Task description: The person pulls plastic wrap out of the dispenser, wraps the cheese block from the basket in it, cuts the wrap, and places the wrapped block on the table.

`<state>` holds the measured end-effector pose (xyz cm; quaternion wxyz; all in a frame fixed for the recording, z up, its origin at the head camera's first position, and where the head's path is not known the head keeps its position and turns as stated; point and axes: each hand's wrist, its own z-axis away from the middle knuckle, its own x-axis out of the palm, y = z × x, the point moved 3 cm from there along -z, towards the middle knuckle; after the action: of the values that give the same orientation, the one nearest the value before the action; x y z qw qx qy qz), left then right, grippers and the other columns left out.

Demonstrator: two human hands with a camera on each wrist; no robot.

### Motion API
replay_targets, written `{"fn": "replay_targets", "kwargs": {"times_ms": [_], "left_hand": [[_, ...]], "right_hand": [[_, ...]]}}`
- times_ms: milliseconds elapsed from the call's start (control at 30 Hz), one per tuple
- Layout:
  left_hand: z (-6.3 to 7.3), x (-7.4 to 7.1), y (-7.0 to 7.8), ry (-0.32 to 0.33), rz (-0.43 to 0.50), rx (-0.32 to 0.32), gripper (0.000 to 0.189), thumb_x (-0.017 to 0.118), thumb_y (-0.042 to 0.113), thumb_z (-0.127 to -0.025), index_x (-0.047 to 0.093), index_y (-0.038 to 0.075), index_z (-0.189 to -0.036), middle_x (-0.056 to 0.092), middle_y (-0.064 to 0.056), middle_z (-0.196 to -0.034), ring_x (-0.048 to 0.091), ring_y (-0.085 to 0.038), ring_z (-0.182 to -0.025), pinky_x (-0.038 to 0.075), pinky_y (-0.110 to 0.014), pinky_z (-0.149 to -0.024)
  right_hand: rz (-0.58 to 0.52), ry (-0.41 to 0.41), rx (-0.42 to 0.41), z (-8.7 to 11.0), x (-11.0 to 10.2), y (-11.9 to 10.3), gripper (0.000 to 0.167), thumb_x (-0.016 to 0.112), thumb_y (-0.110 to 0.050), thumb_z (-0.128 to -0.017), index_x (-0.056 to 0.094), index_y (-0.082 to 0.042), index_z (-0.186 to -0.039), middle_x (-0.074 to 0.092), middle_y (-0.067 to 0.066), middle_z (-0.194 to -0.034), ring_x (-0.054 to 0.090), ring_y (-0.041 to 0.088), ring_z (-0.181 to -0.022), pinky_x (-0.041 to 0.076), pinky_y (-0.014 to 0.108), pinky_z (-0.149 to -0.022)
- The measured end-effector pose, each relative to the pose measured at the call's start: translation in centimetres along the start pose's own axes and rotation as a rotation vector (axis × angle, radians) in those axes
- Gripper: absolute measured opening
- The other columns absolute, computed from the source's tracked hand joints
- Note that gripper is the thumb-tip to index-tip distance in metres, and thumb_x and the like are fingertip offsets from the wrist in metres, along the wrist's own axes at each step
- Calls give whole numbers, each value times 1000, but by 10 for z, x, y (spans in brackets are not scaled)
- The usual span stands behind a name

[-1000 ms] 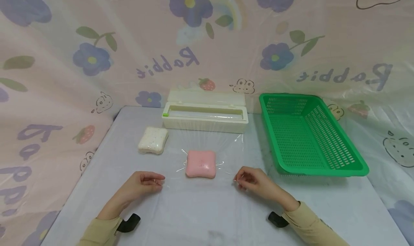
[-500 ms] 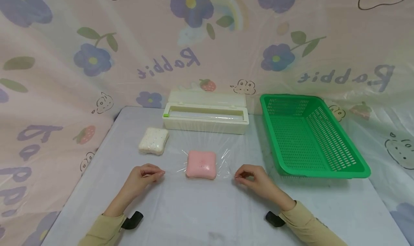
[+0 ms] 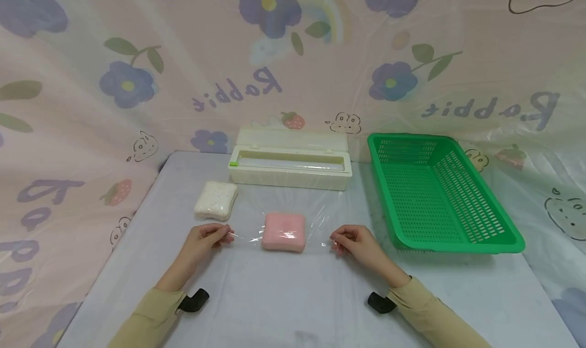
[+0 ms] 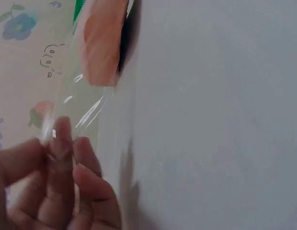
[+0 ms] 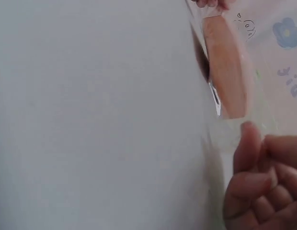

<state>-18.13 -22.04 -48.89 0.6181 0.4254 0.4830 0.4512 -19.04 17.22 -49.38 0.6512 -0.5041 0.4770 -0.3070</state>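
A pink square block with rounded corners [image 3: 284,231], shaped like a soap bar or sponge, sits in the middle of the white table. Clear plastic wrap [image 3: 318,225] runs from the cream wrap dispenser [image 3: 290,177] over the block, creased and shiny on both sides. My left hand [image 3: 203,242] pinches the wrap's left front corner between thumb and fingers. On the other side, my right hand [image 3: 361,249] pinches the right front corner. In the left wrist view, the film [image 4: 88,112] stretches from the fingertips toward the block [image 4: 103,45].
At the back left lies a white speckled block [image 3: 216,200] of similar shape, with a glossy surface. A green plastic basket [image 3: 458,243] stands at the right. The dispenser's lid [image 3: 293,138] is raised against the patterned curtain [image 3: 183,58] behind the table.
Both hands have moved forward, away from the person, and now hold the wrap's front corners beside the pink block. The film shows new shiny creases over and around it.
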Motion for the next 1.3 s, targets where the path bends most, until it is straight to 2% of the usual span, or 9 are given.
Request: {"fn": "replay_targets", "kwargs": {"times_ms": [133, 367, 567, 667, 767, 900, 1133, 1233, 1300], "left_hand": [[-4, 6, -2, 16, -20, -83, 23, 64, 12, -93, 67, -10, -93, 69, -9, -75, 63, -14, -65, 49, -24, -51], [-7, 10, -6, 104, -171, -142, 17, 76, 11, -82, 67, -4, -82, 66, -8, -65, 61, -14, -53, 51, -25, -46], [-9, 11, -1, 190, -398, -36, 29, 85, 17, -70, 60, 3, -74, 60, -3, -58, 55, -14, -48, 48, -25, -50], [-8, 10, 2, 262, -558, 27, 38, 89, 24, -64, 54, 8, -68, 53, 0, -58, 49, -16, -53, 39, -28, -50], [-9, 9, 4, 275, -627, 59, 43, 90, 27, -63, 51, 9, -64, 48, 0, -59, 44, -17, -56, 34, -29, -50], [-14, 7, 3, 200, -587, 39, 41, 88, 28, -66, 52, 8, -61, 50, -1, -53, 48, -16, -51, 35, -27, -50], [-9, -8, -10, 51, -342, -185, 41, 83, 35, -74, 52, 10, -63, 57, -2, -51, 46, -10, -45, 37, -21, -44], [-4, -16, -5, 46, -274, -206, 40, 81, 33, -77, 52, 8, -66, 58, -4, -53, 43, -10, -45, 38, -22, -44], [-2, -17, 2, 39, -283, -169, 39, 79, 33, -80, 53, 6, -69, 58, -5, -54, 45, -12, -46, 38, -22, -44]], "right_hand": [[38, 51, 110, -5, 2, 2, 17, 66, -9, -91, 69, 7, -91, 64, 14, -66, 56, 14, -52, 43, 20, -45], [232, 201, 177, -9, 5, 1, 16, 80, -11, -76, 68, -4, -69, 58, 0, -52, 47, 9, -45, 38, 20, -42], [562, 259, 166, -9, 3, -8, 41, 87, -31, -68, 52, -12, -58, 46, -3, -52, 43, 13, -52, 35, 26, -46], [642, 243, 194, -10, 0, -9, 48, 86, -40, -67, 48, -12, -57, 43, -2, -54, 41, 14, -53, 33, 26, -45], [693, 219, 187, -12, -3, -11, 51, 85, -45, -67, 48, -12, -56, 44, -2, -53, 41, 13, -51, 33, 26, -43], [730, 201, 174, -13, -7, -11, 53, 83, -50, -66, 48, -13, -55, 43, -3, -52, 40, 13, -49, 33, 26, -41], [421, 132, 161, -9, -18, -2, 44, 78, -28, -81, 47, -10, -57, 39, -5, -49, 36, 9, -48, 29, 22, -43], [390, 122, 117, -6, -20, -4, 33, 73, -21, -87, 52, -9, -63, 41, -5, -50, 38, 9, -47, 31, 22, -43], [428, 118, 32, -5, -18, -10, 25, 71, -19, -88, 57, -9, -70, 46, -6, -54, 41, 8, -51, 35, 22, -44]]}}
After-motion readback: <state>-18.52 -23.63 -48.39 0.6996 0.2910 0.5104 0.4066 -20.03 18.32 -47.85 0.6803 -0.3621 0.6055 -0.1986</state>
